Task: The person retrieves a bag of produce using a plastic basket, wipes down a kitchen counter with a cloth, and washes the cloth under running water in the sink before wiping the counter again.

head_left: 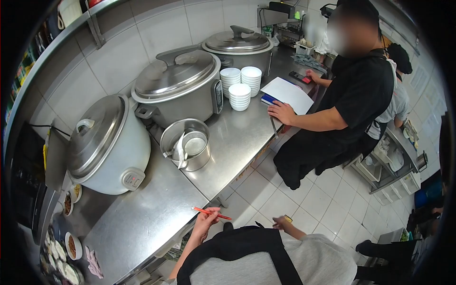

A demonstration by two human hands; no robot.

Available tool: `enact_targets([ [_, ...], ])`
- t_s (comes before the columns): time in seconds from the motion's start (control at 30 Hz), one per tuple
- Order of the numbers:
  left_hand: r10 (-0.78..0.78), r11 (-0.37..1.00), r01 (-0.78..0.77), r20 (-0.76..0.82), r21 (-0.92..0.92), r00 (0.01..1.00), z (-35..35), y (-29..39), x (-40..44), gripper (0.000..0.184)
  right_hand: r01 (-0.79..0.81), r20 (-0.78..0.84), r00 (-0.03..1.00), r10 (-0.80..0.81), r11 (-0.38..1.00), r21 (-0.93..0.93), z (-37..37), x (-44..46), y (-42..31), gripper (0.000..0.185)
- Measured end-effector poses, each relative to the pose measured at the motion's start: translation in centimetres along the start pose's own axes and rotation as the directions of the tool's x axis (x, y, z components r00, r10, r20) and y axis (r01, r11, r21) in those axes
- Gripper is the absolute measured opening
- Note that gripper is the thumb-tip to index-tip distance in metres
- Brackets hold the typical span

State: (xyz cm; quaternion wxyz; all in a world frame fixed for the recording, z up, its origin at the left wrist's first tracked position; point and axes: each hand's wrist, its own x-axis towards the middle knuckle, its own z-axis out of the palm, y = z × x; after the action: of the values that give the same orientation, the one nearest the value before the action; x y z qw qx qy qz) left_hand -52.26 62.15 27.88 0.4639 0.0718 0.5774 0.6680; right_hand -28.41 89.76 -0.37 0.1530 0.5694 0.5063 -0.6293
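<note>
My left hand (204,224) is closed around a red pen (212,213), held just off the front edge of the steel counter (166,216). Its fingers pinch the middle of the pen, and both ends stick out. Over the tiled floor, farther right, my right hand (282,225) is partly closed on a small yellow object (288,218) whose kind I cannot make out. Closest to my left hand on the counter is a steel pot (207,156) with a smaller metal container and a white ladle-like utensil (181,151) inside.
Large rice cookers (109,147) line the wall, near stacked white bowls (239,97). A co-worker (361,90) stands at the counter, one hand on a sheet of paper (287,94) and the other by a dark device (300,77). Another person works behind. Small food bowls (72,246) sit at lower left.
</note>
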Motion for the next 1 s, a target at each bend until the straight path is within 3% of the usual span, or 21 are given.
enact_targets([
  [0.03,-0.007,1.000,0.007,0.007,0.001,1.000,-0.1,0.1,0.1,0.022,-0.207,-0.075,0.974,0.214,0.974,0.097,0.3,-1.5,1.1,0.028],
  [0.1,-0.030,1.000,0.030,0.014,0.006,0.999,-0.3,0.1,0.2,0.021,-0.024,-0.018,0.999,0.029,0.975,0.221,-1.5,-0.9,0.2,0.032],
  [0.23,-0.077,0.996,0.072,0.100,0.052,0.992,0.5,-0.1,1.4,0.021,0.297,-0.264,0.930,-0.255,0.946,0.133,-2.6,-2.5,-11.1,0.026],
  [0.27,-0.082,0.996,0.077,0.108,0.055,0.991,0.9,0.0,1.7,0.021,0.444,-0.324,0.861,-0.393,0.891,0.099,-2.4,-1.3,-12.7,0.026],
  [0.4,0.002,0.998,-0.013,0.166,0.063,0.986,2.6,0.4,2.9,0.020,0.537,-0.039,0.843,-0.537,0.835,0.116,1.0,-7.7,-19.1,0.026],
  [0.47,0.053,0.995,-0.066,0.158,0.077,0.986,3.7,1.3,2.8,0.018,0.596,0.269,0.755,-0.598,0.797,0.098,3.2,-13.0,-20.0,0.025],
  [0.53,0.105,0.991,-0.115,0.129,0.072,0.986,4.2,1.1,2.8,0.018,0.569,0.534,0.572,-0.622,0.770,0.288,5.2,-18.8,-19.9,0.023],
  [0.6,0.154,0.984,-0.162,0.109,0.068,0.982,4.6,0.5,2.8,0.017,0.469,0.623,0.560,-0.547,0.828,0.306,6.3,-23.8,-19.5,0.022],
  [0.7,0.162,0.983,-0.169,0.089,0.072,0.983,4.9,-0.9,2.8,0.014,0.569,0.584,0.510,-0.632,0.757,0.322,6.3,-25.1,-17.7,0.021],
  [0.8,0.110,0.992,-0.116,0.098,0.051,0.989,6.0,-1.5,2.7,0.014,0.601,0.468,0.573,-0.673,0.733,0.318,5.8,-24.8,-16.5,0.016],
  [0.87,0.078,0.996,-0.084,0.163,0.030,0.983,6.8,-1.7,2.6,0.016,0.617,0.401,0.606,-0.687,0.724,0.308,5.3,-24.9,-15.7,0.015],
  [0.93,0.095,0.992,-0.112,0.232,0.059,0.968,7.6,-1.4,2.5,0.018,0.752,0.302,0.545,-0.782,0.615,0.238,4.4,-24.9,-15.3,0.013],
  [1.0,0.085,0.984,-0.138,0.372,0.117,0.924,8.7,-0.6,2.0,0.025,0.783,0.210,0.539,-0.816,0.577,0.231,3.1,-25.2,-15.2,0.012],
])
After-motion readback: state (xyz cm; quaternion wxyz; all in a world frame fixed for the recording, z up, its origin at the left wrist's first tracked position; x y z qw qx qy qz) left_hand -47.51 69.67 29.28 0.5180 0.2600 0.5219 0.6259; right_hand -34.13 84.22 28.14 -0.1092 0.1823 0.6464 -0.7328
